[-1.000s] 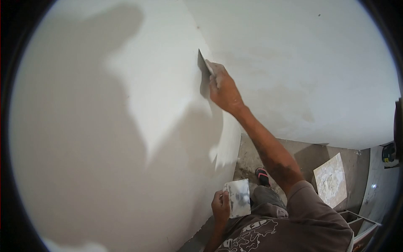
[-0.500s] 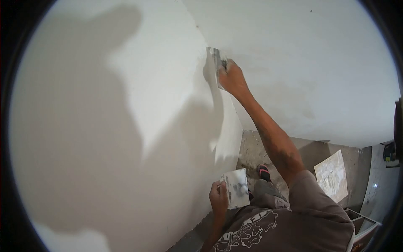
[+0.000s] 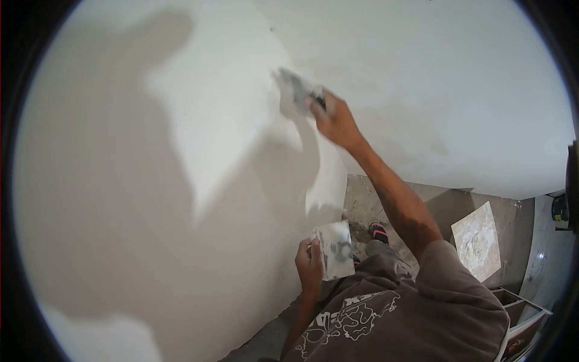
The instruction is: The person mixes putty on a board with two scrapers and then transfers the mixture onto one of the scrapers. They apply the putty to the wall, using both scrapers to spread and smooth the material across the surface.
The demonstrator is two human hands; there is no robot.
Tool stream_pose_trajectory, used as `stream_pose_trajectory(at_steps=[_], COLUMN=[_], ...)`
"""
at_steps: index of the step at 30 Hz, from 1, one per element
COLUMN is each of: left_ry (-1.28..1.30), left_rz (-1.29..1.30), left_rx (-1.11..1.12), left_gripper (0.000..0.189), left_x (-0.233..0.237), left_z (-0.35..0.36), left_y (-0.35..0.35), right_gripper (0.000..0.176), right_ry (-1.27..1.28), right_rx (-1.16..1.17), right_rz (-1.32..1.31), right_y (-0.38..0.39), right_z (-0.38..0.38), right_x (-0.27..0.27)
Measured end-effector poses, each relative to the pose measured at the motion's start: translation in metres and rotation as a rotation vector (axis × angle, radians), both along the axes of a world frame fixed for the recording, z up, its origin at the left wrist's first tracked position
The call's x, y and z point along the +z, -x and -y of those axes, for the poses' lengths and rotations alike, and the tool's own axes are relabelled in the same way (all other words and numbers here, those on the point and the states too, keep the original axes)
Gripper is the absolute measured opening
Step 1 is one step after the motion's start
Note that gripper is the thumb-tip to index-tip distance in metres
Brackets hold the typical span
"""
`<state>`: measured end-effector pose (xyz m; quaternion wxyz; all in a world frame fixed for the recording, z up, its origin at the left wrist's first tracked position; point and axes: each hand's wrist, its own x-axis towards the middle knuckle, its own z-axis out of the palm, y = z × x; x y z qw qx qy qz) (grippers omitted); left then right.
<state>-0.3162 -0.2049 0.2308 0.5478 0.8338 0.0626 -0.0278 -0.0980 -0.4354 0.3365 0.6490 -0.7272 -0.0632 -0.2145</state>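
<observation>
My right hand [image 3: 333, 117] is closed around the handle of a putty knife [image 3: 295, 89], its wide blade smeared by motion over the corner where the two walls meet. The blade overlaps the left wall [image 3: 223, 120] in this view and casts a curved shadow below. Lower down, my left hand [image 3: 309, 262] grips a second putty knife [image 3: 336, 250] by its edge side. That one has a broad, flat blade facing up, with white and grey smears of filler on it. It is held at waist height, close in front of my shirt.
The right wall [image 3: 410, 90] is pale with faint damp-looking patches. On the floor a square board [image 3: 478, 241] carries smeared filler. A metal-framed stand [image 3: 522, 314] is beside me at lower right, and a dark bucket [image 3: 561, 209] sits at the right edge. My sandalled foot [image 3: 379, 233] is near the corner.
My right hand has turned the putty knife, swinging its blade leftward from the corner onto the left wall. The left hand with its knife appears slightly higher in view.
</observation>
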Motion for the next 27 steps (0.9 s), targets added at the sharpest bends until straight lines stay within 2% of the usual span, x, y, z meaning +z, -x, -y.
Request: stream_pose_trajectory(at_steps=[2, 8, 12, 13, 16, 17, 18, 20, 23, 26, 27], left_ry=[-0.022, 0.003, 0.009, 0.025, 0.022, 0.01, 0.002, -0.01, 0.029, 0.031, 0.04], left_rz=[0.053, -0.004, 0.019, 0.013, 0.027, 0.035, 0.043, 0.067, 0.014, 0.089, 0.059], left_rx=[-0.004, 0.011, 0.016, 0.018, -0.02, -0.037, -0.048, -0.072, -0.039, -0.001, 0.003], left_gripper=[0.025, 0.025, 0.025, 0.026, 0.026, 0.026, 0.026, 0.025, 0.027, 0.026, 0.026], left_x=[-0.003, 0.001, 0.0, 0.002, -0.001, -0.003, -0.001, 0.0, -0.002, -0.003, -0.003], left_z=[0.0, 0.003, 0.004, 0.005, 0.002, -0.001, -0.002, -0.003, -0.004, 0.003, 0.003], left_y=[0.002, 0.001, 0.001, 0.001, 0.0, -0.001, -0.001, -0.002, -0.001, 0.001, 0.002], right_gripper=[0.027, 0.031, 0.045, 0.05, 0.051, 0.043, 0.034, 0.026, 0.028, 0.034, 0.031], right_ry=[0.021, 0.077, 0.251, 0.264, 0.177, 0.108, 0.036, 0.021, 0.05, 0.144, 0.193], right_rx=[-0.131, -0.189, -0.34, -0.32, 0.032, 0.02, -0.114, -0.284, -0.135, -0.226, -0.306], right_rz=[-0.102, 0.054, 0.239, 0.296, 0.439, 0.245, 0.063, -0.109, -0.158, -0.129, -0.009], right_y=[-0.029, -0.075, -0.066, -0.056, -0.025, -0.011, -0.025, -0.051, -0.083, -0.062, -0.054], right_z=[0.011, -0.001, -0.048, -0.057, -0.027, -0.017, -0.012, -0.001, -0.005, -0.019, -0.029], right_x=[0.0, -0.006, -0.015, -0.019, -0.025, -0.013, -0.018, -0.014, -0.018, 0.005, -0.004])
